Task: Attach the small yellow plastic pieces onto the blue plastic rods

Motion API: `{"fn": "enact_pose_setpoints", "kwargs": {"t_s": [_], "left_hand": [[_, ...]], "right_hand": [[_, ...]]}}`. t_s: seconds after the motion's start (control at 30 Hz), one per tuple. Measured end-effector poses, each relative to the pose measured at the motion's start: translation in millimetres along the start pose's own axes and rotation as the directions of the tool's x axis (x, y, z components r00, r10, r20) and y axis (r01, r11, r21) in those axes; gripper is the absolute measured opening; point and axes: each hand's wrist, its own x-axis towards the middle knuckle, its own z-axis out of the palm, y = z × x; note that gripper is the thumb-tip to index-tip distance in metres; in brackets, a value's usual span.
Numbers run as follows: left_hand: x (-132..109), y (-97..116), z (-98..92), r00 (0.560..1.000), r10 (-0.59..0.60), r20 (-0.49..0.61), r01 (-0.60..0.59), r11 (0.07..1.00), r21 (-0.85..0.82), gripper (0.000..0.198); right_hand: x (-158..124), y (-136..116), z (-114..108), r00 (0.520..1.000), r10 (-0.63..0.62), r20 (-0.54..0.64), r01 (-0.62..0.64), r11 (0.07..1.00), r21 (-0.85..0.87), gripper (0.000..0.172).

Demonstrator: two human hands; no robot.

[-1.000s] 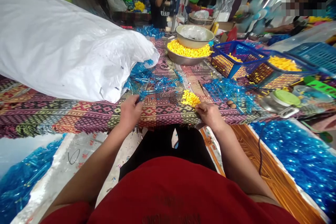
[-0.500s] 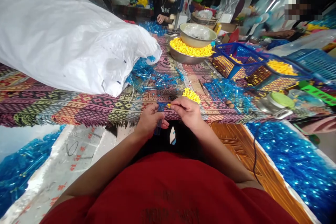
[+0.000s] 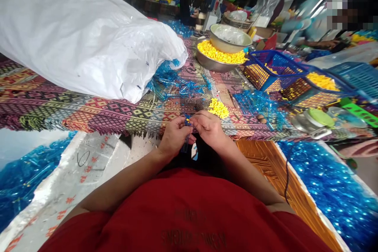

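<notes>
My left hand (image 3: 175,136) is closed around a clear blue plastic tube-like piece (image 3: 185,145), which hangs upright below the fingers near the table edge. Against its upper end, the fingers of my right hand (image 3: 209,126) pinch a small yellow plastic piece (image 3: 188,120). Both hands meet here, so the exact contact between the two pieces is partly hidden. Just beyond my right hand lies a small heap of yellow pieces (image 3: 219,108) on the patterned cloth (image 3: 141,116). Loose blue plastic pieces (image 3: 186,86) are scattered farther back.
A large white sack (image 3: 97,43) covers the left of the table. Behind stand a metal bowl (image 3: 217,65) of yellow pieces and blue baskets (image 3: 265,82). A box of blue pieces (image 3: 327,189) is low right, another pile (image 3: 26,177) low left. Two people sit across.
My right hand has brought the yellow piece to the top of the blue piece, and my hands are now closer together. The whole view has shifted slightly.
</notes>
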Motion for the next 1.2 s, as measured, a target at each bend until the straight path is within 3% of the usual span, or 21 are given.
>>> {"fn": "enact_pose_setpoints", "kwargs": {"t_s": [0.23, 0.33, 0.5, 0.57, 0.63, 0.73, 0.83, 1.0, 1.2], "left_hand": [[2, 2, -1.7, 1.000, -0.012, -0.006, 0.012, 1.000, 0.002, 0.013], [5, 0, -4.2, 0.999, 0.037, -0.021, -0.035, 0.993, 0.109, 0.007], [10, -4, -8.7, 0.997, 0.079, -0.001, -0.075, 0.949, 0.307, 0.014], [14, -2, -13.4, 0.998, 0.057, -0.010, -0.052, 0.962, 0.266, 0.015], [19, 4, -21.1, 0.996, 0.071, -0.049, -0.061, 0.981, 0.187, 0.015], [28, 11, -34.9, 0.981, 0.136, -0.135, -0.122, 0.986, 0.110, 0.017], [35, 13, -43.2, 0.964, 0.180, -0.194, -0.161, 0.981, 0.109, 0.014], [39, 11, -41.5, 0.967, 0.148, -0.208, -0.113, 0.979, 0.170, 0.012], [43, 11, -43.0, 0.976, 0.116, -0.184, -0.076, 0.974, 0.212, 0.012]], "right_hand": [[-4, 3, -2, 0.990, -0.092, 0.106, 0.102, 0.990, -0.092, 0.022], [-6, 4, 1, 0.988, -0.099, 0.120, 0.109, 0.990, -0.084, 0.024], [-7, 7, 10, 0.994, -0.059, 0.096, 0.058, 0.998, 0.012, 0.024], [-6, 14, 8, 0.999, 0.004, 0.054, -0.009, 0.996, 0.087, 0.021], [-7, 30, -1, 0.988, 0.137, -0.069, -0.128, 0.984, 0.123, 0.016], [-12, 60, -22, 0.883, 0.412, -0.226, -0.398, 0.911, 0.105, 0.012], [-20, 81, -37, 0.847, 0.516, -0.128, -0.521, 0.853, -0.005, 0.013], [-22, 85, -32, 0.911, 0.410, 0.049, -0.393, 0.898, -0.195, 0.016], [-7, 78, -12, 0.888, 0.415, 0.199, -0.300, 0.850, -0.434, 0.024]]}}
